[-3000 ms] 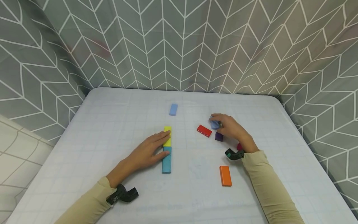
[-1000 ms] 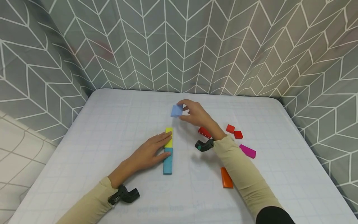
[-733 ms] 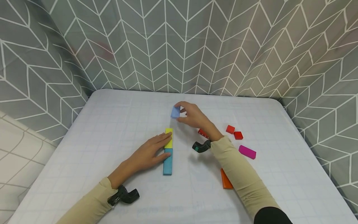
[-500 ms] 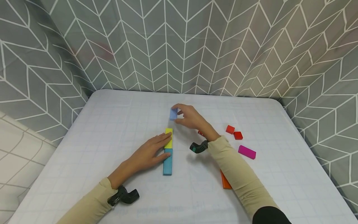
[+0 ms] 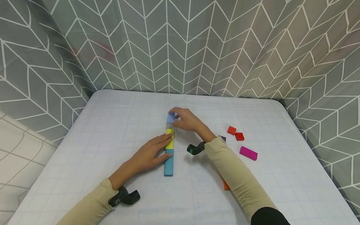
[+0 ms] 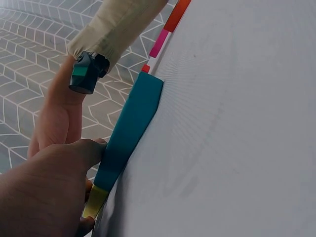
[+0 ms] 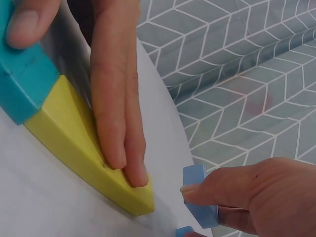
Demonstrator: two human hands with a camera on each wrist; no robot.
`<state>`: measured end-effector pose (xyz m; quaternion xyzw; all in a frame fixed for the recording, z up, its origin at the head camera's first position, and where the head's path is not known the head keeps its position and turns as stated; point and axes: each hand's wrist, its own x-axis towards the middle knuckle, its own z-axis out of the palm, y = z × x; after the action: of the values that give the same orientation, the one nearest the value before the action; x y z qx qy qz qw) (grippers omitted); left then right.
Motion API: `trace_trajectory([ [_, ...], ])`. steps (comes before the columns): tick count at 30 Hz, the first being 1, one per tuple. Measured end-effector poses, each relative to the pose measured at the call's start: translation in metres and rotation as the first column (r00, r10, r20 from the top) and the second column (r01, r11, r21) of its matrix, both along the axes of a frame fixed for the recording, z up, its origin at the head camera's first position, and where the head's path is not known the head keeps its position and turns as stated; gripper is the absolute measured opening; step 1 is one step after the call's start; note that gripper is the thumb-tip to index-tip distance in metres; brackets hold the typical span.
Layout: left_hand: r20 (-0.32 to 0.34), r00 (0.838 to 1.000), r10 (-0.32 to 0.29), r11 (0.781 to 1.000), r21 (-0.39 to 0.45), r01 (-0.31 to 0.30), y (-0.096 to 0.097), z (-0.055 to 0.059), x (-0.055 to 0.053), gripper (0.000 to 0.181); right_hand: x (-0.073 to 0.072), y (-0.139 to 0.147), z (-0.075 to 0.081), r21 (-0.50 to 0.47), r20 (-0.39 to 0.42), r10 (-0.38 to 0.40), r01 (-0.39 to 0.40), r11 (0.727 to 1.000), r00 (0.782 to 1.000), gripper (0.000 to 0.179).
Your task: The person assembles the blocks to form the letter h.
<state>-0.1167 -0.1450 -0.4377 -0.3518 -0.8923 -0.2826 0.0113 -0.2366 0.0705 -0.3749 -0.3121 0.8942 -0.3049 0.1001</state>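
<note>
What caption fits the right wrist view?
Left hand touches teal block and yellow block; right hand holds light-blue block.

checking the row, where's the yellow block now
In the head view, the yellow block lies just left of centre, partly under the left hand, touching the far end of the teal block.

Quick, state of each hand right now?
Left hand: open, resting on the yellow block and teal block.
Right hand: pinching a light blue block.
</note>
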Motion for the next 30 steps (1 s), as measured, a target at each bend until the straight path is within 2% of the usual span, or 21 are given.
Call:
trace_trajectory([
  [15, -0.010, 1.000, -0.016, 1.000, 0.014, 0.016, -0.001, -0.003, -0.001, 0.067, -0.003, -0.003, -0.012, 0.070, -0.010, 0.016, -0.015, 0.997, 1.000, 0.049],
  [30, -0.013, 1.000, -0.007, 1.000, -0.009, 0.007, -0.001, -0.003, 0.000, 0.067, -0.005, -0.003, -0.016, 0.109, -0.021, 0.039, -0.037, 0.993, 0.999, 0.049],
])
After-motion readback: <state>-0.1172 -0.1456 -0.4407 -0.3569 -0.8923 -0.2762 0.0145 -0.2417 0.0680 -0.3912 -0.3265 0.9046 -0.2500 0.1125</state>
